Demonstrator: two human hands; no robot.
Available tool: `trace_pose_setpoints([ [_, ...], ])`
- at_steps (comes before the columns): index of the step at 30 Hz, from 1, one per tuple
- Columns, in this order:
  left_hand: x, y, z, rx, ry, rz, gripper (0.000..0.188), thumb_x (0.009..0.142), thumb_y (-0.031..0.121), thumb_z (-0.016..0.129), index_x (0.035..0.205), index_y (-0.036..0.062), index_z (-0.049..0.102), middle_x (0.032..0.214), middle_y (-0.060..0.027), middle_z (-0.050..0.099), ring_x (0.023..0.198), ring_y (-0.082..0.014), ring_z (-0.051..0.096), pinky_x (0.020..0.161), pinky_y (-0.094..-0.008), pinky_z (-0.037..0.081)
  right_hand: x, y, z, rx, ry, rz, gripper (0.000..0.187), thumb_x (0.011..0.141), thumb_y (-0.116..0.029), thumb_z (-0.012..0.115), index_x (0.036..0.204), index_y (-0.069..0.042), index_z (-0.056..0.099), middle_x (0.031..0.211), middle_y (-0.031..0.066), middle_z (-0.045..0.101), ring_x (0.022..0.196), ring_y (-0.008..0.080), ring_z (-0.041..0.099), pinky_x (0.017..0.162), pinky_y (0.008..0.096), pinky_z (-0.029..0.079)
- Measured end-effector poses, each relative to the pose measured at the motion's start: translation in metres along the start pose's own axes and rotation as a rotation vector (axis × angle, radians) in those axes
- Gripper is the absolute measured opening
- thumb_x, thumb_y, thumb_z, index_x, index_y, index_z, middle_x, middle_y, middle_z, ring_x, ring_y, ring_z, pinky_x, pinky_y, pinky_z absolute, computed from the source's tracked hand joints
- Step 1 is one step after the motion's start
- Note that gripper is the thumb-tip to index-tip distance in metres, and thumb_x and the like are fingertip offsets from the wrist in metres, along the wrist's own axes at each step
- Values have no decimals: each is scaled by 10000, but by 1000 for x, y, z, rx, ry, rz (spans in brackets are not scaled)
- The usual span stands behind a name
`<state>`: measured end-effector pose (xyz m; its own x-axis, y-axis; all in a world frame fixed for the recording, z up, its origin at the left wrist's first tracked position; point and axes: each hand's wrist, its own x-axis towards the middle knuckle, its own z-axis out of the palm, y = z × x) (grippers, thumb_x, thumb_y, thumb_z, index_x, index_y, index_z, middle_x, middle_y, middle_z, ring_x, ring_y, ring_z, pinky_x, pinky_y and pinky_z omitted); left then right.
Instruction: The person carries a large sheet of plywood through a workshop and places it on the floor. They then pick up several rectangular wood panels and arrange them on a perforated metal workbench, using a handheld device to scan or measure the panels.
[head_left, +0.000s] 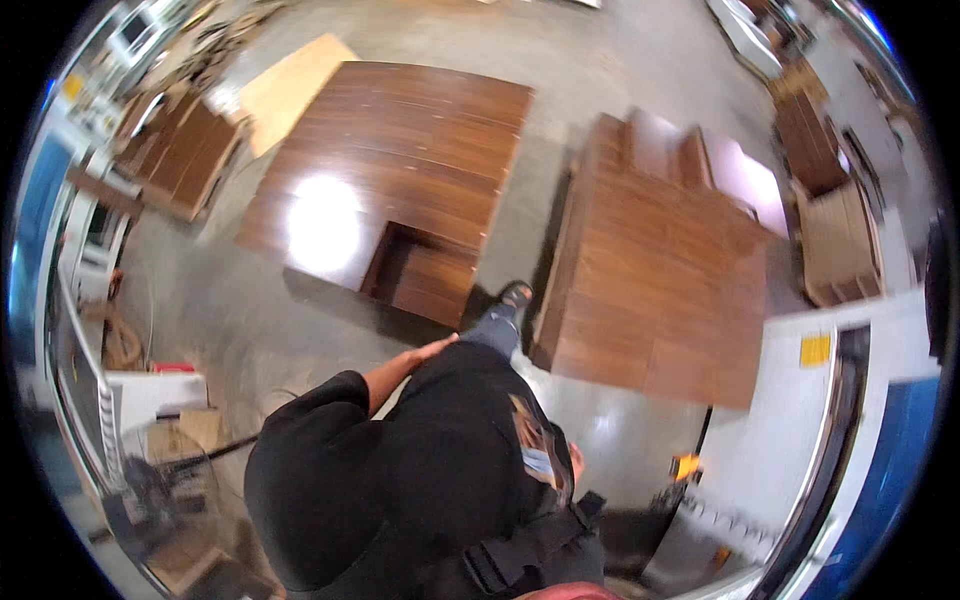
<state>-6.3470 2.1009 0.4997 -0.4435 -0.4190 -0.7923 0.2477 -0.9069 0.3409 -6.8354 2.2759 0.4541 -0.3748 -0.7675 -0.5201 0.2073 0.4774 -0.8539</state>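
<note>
Brown boards lie in a wide, low pile on the floor in front of me, on the left, with a boxy hollow at the near corner. Next is my left grip, by my body; its fingers look straight, but I can't tell if it holds anything. Then comes my foot, between two piles. My right grip mostly hides behind my black shirt, so I can't tell how wide it is. Farther right sits another brown pile.

We see a black shirt with a colored print at right, near black strap, gray-blue pants, far dark shoe.
</note>
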Motion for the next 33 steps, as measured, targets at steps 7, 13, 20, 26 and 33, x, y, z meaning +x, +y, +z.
trace_pose_setpoints([
  [7, 63, 144, 37, 306, 119, 48, 838, 970, 642, 494, 1518, 23, 356, 1509, -172, 425, 1351, -320, 441, 1081, -430, 402, 63, -31, 85, -22, 61, 64, 393, 1029, -337, 575, 1243, -9, 604, 967, 121, 710, 784, 173, 658, 706, 322, 537],
  [13, 207, 351, 73, 706, 278, 109, 724, 945, 625, 560, 1473, 147, 432, 1434, -92, 491, 1211, -282, 528, 956, -499, 472, 102, -109, 151, 26, 192, 255, 483, 1006, -442, 578, 1271, -38, 585, 1006, 167, 719, 810, 248, 711, 669, 352, 580],
  [20, 446, 602, 109, 641, 309, 375, 780, 888, 656, 634, 1382, 64, 520, 781, 13, 478, 693, -127, 440, 580, -320, 394, 128, -175, 209, -178, -1, 567, 440, 1029, -360, 549, 1336, -46, 543, 1066, 158, 723, 856, 204, 708, 684, 302, 570],
  [26, 601, 807, 180, 615, 389, 728, 845, 954, 552, 605, 1491, -46, 347, 1483, -244, 459, 1385, -346, 439, 1153, -449, 340, 182, -275, 246, -227, 106, 642, 374, 1039, -270, 505, 1332, -47, 570, 1075, 133, 727, 889, 180, 705, 737, 299, 569],
  [33, 699, 899, 229, 848, 315, 914, 1107, 812, 692, 687, 1553, 3, 239, 1559, -278, 321, 1435, -391, 359, 1169, -493, 314, 364, -335, 303, -483, -56, 496, 367, 1041, -240, 520, 1338, -32, 576, 1080, 118, 719, 982, 174, 668, 880, 311, 524],
])
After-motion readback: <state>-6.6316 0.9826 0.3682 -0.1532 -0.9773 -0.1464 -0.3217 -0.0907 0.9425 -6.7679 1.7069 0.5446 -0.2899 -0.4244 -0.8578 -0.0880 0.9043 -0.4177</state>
